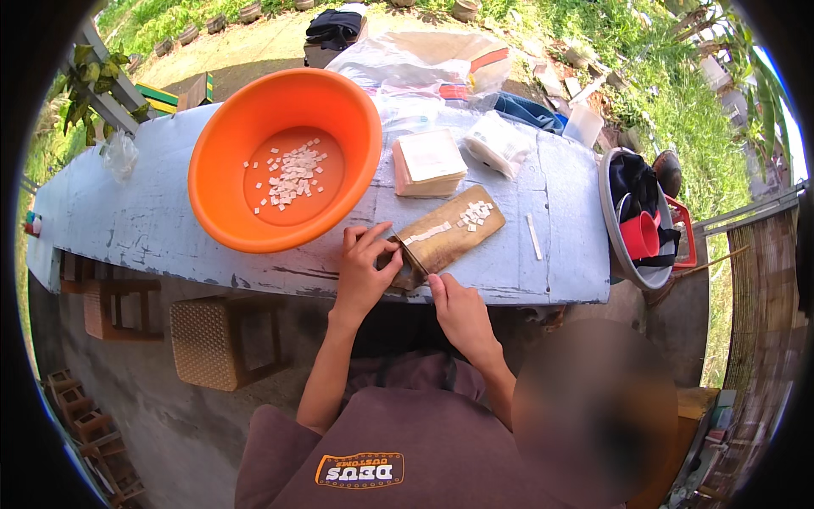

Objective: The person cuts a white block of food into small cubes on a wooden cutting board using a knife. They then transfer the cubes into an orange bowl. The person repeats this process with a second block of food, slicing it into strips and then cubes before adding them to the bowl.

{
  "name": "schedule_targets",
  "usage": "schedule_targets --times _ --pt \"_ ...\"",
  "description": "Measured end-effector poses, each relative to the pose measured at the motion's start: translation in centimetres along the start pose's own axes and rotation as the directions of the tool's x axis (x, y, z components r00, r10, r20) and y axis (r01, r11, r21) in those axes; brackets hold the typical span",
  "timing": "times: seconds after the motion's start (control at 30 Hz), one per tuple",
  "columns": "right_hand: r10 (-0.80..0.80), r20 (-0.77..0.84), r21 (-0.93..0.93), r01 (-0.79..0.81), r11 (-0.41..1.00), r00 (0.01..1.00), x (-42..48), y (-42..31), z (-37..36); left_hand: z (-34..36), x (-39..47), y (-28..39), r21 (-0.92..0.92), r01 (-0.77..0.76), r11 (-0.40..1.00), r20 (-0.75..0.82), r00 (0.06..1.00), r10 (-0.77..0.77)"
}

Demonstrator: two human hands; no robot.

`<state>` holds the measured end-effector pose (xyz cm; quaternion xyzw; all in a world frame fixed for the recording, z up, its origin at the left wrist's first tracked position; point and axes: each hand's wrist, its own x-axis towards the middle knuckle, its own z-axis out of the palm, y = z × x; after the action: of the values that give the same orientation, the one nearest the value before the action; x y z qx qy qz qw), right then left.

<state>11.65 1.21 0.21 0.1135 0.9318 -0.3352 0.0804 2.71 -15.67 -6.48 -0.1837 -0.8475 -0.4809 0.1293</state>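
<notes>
My right hand is closed on the handle end of a knife, whose blade lies across a wooden cutting board. My left hand is at the board's left end, fingertips near the blade's far end and a white strip; whether it grips anything is hard to tell. The strip runs lengthwise along the board. Small white cut pieces lie in a loose pile at the board's far right end. One more white strip rests on the table to the right of the board.
An orange basin with many small white pieces stands left on the pale blue table. Beyond the board are a stack of square white sheets and a white plastic packet. At the right edge stands a grey basin holding a red cup.
</notes>
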Motion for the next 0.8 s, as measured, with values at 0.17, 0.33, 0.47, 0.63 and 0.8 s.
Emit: schedule_targets --times 0.17,0.33,0.47,0.63,0.8 --pt "-0.017 -0.021 -0.018 0.017 1.000 1.000 1.2 -0.5 0.8 0.3 0.1 -0.1 0.002 0.018 1.000 0.000 1.000 -0.018" --pt "-0.031 -0.060 0.047 0.034 0.998 0.998 1.9 0.0 0.7 0.2 0.1 0.3 0.067 0.018 0.998 -0.004 1.000 -0.018" --pt "0.013 -0.147 0.175 0.013 0.984 0.989 1.5 2.3 -1.4 0.3 0.1 0.8 0.100 0.081 0.992 0.004 0.997 -0.081" --pt "0.144 -0.365 0.240 -0.057 0.969 0.920 2.4 6.6 -5.2 0.5 1.1 3.2 0.236 0.056 0.970 0.031 0.997 -0.066" --pt "0.227 -0.524 0.245 -0.110 0.963 0.821 3.8 10.5 -8.2 1.3 1.8 4.5 0.226 0.053 0.973 0.154 0.984 -0.090"
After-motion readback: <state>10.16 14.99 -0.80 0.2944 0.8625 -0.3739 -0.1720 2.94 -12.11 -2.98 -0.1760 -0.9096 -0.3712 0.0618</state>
